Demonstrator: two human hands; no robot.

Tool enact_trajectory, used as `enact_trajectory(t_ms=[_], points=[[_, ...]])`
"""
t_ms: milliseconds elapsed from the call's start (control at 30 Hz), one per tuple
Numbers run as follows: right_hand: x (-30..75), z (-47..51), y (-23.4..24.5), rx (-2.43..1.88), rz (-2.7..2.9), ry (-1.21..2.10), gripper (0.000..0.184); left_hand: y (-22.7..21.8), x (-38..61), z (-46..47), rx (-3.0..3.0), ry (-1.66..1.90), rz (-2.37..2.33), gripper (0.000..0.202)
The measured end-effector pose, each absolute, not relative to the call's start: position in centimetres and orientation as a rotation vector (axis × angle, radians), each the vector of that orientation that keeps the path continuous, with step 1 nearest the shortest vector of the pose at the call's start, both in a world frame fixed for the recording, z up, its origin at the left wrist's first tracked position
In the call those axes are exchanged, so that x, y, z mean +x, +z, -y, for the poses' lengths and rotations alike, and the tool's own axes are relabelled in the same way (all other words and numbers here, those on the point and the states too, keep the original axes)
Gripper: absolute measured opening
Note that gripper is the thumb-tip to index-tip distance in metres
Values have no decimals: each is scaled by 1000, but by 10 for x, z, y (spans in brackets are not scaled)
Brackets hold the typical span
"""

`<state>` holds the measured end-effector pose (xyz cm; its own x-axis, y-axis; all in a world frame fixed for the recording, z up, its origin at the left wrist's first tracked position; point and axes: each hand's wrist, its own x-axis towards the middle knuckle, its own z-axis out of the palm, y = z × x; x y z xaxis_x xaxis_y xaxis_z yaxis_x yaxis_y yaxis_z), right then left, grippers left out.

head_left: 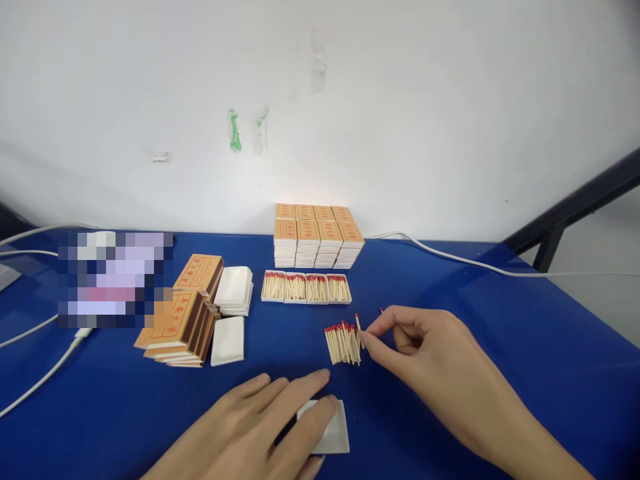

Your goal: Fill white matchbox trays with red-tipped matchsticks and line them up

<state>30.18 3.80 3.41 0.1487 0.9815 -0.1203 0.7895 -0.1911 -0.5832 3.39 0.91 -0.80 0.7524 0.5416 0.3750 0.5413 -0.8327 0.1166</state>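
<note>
My right hand (417, 347) pinches a single red-tipped match (358, 325) between thumb and forefinger, right beside a small bundle of matches (343, 343) lying on the blue table (500, 347). Another red tip shows just above my fingers. My left hand (260, 420) rests flat, fingers stretched, on an empty white matchbox tray (334, 433) near the table's front edge.
Four filled trays (306, 287) lie in a row behind the bundle. A block of stacked orange matchboxes (317, 235) stands at the wall. Orange sleeves (186, 313) lean at the left beside empty white trays (231, 313). White cables (45, 373) cross the table's left and back.
</note>
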Motion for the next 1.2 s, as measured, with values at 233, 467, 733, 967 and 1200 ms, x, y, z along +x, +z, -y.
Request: enact_trajectory(t_ms=[233,467,733,967,1200], points=[[292,-36,33,-2010,1737,691,37,-11,31,-7,2930,543,-889,41],[301,-36,36,-2029,1715,554,45,-9,33,-10,2935,583,-882,41],[327,-45,35,-2391,1791,91,29,-7,33,-8,2927,615,-904,40],[323,-44,36,-2530,1881,164,28,-9,31,-8,2948,564,-909,41],[320,-42,37,-2294,1837,343,32,-10,30,-8,2943,537,-896,42]])
